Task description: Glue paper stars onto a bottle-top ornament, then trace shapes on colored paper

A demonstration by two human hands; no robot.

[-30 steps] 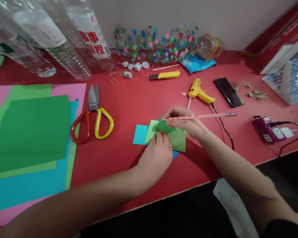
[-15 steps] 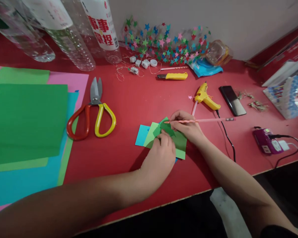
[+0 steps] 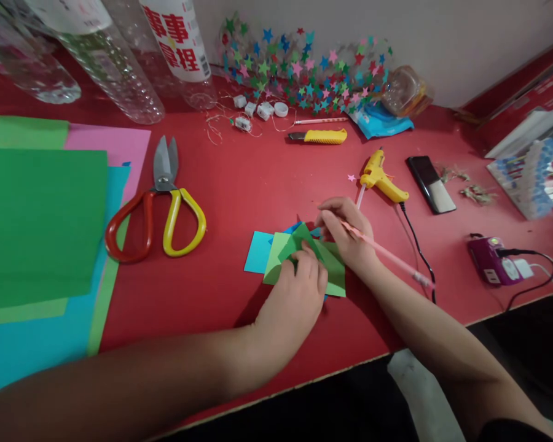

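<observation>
The left hand (image 3: pixel 294 294) lies over a small dark green paper piece (image 3: pixel 294 244), its fingers bent and close together, fingertips on the paper. Whether it pinches the piece or only presses it down cannot be told.

The right hand (image 3: pixel 350 236) is narrow, closed around a pink pencil (image 3: pixel 391 256). The pencil slants, eraser end toward the lower right and blurred; its writing tip cannot be made out.

The dark green piece lies on a light green paper piece (image 3: pixel 335 273) near the front edge of the red surface (image 3: pixel 239 178). A cyan paper piece (image 3: pixel 257 253) juts out beneath at the left, and bits of blue show at the back.

Left of the hands, 1 pair of scissors (image 3: pixel 164 181) lies with blades pointing away, 1 handle red and 1 yellow. Beside it is a stack of coloured sheets (image 3: pixel 41 227), dark green uppermost.

Behind the right hand lies a yellow glue gun (image 3: pixel 381 176), with 1 pink star (image 3: pixel 351 178) just beside it. A smartphone (image 3: pixel 431 184) lies to the gun's right; a yellow utility knife (image 3: pixel 323 136) lies farther back.
</observation>
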